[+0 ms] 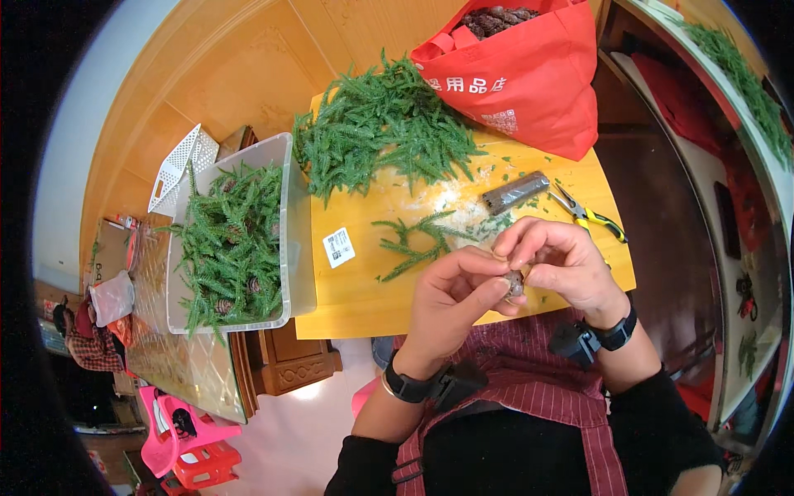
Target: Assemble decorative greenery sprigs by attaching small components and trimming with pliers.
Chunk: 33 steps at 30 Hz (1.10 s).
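Over the table's near edge, my two hands meet around a small brown pine cone (516, 283). My left hand (463, 293) has its thumb and fingers closed on the cone. My right hand (556, 260) is pinched at the cone's upper side; whether a thin wire lies between those fingertips cannot be made out. Just left of my hands lies a loose green artificial pine sprig (413, 246). Beyond them rests a dark brown cylindrical bundle (514, 192), with yellow-and-black pliers (589, 213) to its right, their jaws pointing away.
A heap of green sprigs (380, 132) covers the yellow table's (331, 289) far side. The red bag (529, 83) at far right holds pine cones (496, 21). Left stands a clear bin (287, 248) of sprigs with cones, beside a white basket (178, 169). A white label (338, 247) lies nearby.
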Each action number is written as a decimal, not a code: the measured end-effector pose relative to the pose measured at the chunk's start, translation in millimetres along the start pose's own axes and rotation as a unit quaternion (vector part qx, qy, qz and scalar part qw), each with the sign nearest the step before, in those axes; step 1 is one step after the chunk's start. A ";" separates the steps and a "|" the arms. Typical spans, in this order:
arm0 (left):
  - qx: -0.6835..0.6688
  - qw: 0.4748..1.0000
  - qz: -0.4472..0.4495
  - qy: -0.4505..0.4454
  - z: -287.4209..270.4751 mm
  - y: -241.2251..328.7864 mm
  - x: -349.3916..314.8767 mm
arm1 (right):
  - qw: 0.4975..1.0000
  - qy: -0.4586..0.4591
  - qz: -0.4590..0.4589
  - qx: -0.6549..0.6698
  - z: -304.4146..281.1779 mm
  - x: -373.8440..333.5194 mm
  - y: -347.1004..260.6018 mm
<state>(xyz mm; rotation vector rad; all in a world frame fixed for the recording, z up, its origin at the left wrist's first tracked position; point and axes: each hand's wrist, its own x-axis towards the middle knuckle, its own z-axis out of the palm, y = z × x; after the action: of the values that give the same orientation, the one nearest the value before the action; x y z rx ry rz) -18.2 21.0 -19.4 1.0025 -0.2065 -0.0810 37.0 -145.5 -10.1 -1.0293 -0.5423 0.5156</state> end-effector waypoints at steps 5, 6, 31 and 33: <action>0.019 0.999 0.032 -0.011 1.9 -4.5 1.0 | 1.000 -0.004 0.002 0.004 -3.9 -1.7 2.1; 0.029 0.999 0.037 -0.016 2.3 -5.0 1.2 | 1.000 -0.003 0.002 0.004 -3.6 -2.5 1.4; 0.269 0.935 0.214 0.089 25.5 -16.8 -0.1 | 0.900 0.180 -0.207 -0.338 18.7 -18.8 5.8; 0.286 0.926 0.222 0.110 24.7 -19.8 -0.6 | 0.886 0.185 -0.212 -0.368 19.4 -19.1 5.2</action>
<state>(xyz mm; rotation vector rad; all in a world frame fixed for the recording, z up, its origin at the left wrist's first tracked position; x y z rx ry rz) -23.4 -10.0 -23.3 1.5116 -0.2532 0.5340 9.4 -142.7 -10.2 -1.6307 -0.6078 -0.3192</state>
